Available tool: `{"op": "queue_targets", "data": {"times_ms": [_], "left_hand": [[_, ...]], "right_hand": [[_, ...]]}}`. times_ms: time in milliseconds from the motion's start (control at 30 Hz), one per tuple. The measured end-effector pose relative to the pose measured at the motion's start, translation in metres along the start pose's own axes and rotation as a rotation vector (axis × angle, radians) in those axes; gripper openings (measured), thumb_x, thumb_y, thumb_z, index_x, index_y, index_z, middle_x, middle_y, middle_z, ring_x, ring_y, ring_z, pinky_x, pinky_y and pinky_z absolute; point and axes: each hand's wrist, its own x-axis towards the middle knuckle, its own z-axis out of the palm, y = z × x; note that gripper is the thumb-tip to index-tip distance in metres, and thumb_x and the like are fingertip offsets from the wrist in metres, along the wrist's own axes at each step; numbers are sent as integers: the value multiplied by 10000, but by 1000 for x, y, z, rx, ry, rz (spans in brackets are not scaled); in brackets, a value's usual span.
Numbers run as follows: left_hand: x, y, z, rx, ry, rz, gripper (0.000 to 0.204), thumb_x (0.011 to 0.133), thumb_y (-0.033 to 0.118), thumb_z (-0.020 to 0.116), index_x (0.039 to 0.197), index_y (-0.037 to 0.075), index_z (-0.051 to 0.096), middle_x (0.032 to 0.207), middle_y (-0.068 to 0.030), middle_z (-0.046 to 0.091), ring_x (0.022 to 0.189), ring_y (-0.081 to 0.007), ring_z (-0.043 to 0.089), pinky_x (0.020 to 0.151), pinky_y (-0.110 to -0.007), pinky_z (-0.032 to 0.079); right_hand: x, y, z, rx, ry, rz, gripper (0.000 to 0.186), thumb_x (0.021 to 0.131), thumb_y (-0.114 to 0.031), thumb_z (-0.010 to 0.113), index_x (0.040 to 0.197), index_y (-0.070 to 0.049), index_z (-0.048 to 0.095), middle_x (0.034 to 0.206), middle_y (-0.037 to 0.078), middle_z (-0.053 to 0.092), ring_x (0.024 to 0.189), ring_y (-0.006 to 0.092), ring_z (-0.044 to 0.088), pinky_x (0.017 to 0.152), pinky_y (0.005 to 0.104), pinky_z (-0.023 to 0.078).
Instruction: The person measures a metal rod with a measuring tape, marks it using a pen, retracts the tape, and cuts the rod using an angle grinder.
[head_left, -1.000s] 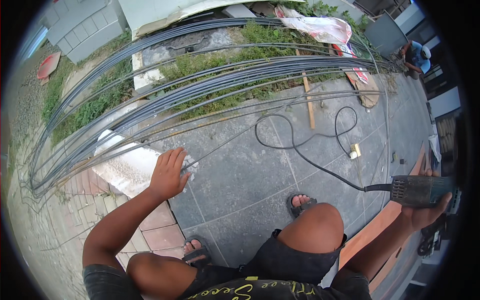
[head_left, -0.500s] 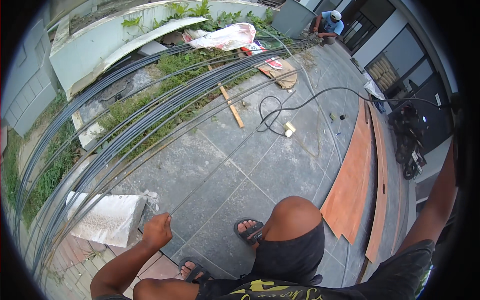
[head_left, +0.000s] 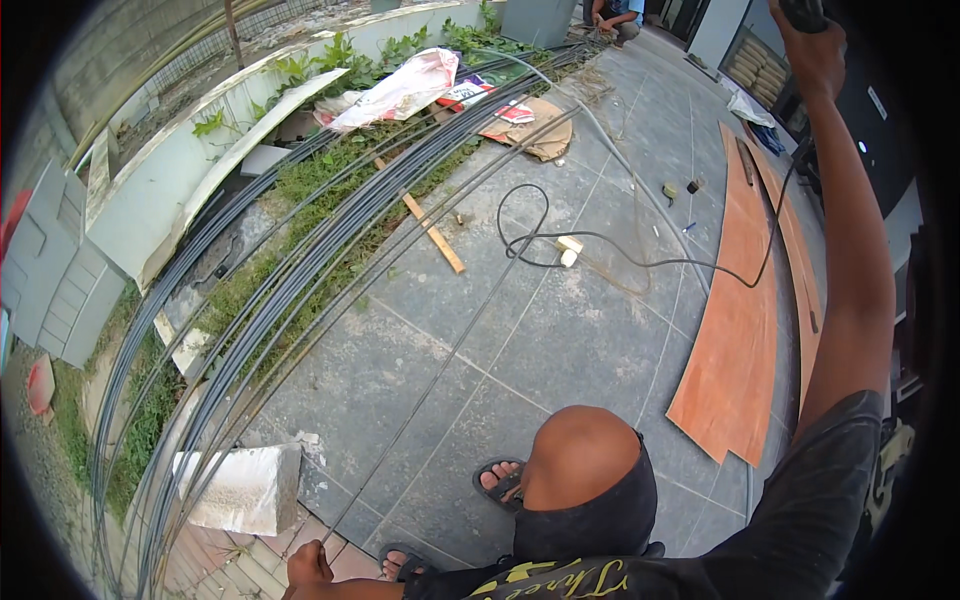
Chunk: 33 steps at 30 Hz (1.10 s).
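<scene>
Rod bundle (head_left: 345,205), left, over grass strip (head_left: 322,178). Single rod (head_left: 428,389), right of bundle, in left hand (head_left: 310,567). Socket (head_left: 569,244), on floor (head_left: 560,355). Boards (head_left: 735,320), to its right.

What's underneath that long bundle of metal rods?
Beneath the bundle of rods, green weeds show through the gaps, a wooden strip crosses under, and several rods pass over a white block. Whatever lies directly below the tightly packed rods is covered.

Outdoor building site, long steel rods (head_left: 345,210)
</scene>
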Motion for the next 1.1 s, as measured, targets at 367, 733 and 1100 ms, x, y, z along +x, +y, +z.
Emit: {"op": "queue_targets", "data": {"times_ms": [367,733,1100], "left_hand": [[-84,-31,-36,238,-458,-537,120,927,196,568,961,104,637,850,-177,660,775,-395,655,625,-519,490],[87,-44,-99,301,-229,-393,47,908,87,557,952,74,549,887,-182,656,885,-398,644,749,-495,506],[141,-6,-64,369,235,-12,191,882,176,664,1007,47,600,1041,-108,568,966,-293,567,862,-403,462]], "right_hand": [[-295,-86,70,862,-261,907,681,730,-291,902,1171,47,509,1094,135,634,981,189,620,881,337,493],[-457,-133,-23,961,-660,1304,491,858,-192,789,1227,10,535,1111,79,618,988,180,609,889,344,486],[-547,-162,-108,916,-1237,1253,549,870,-184,760,1308,-5,480,1169,88,586,1034,198,578,936,354,448]]}}
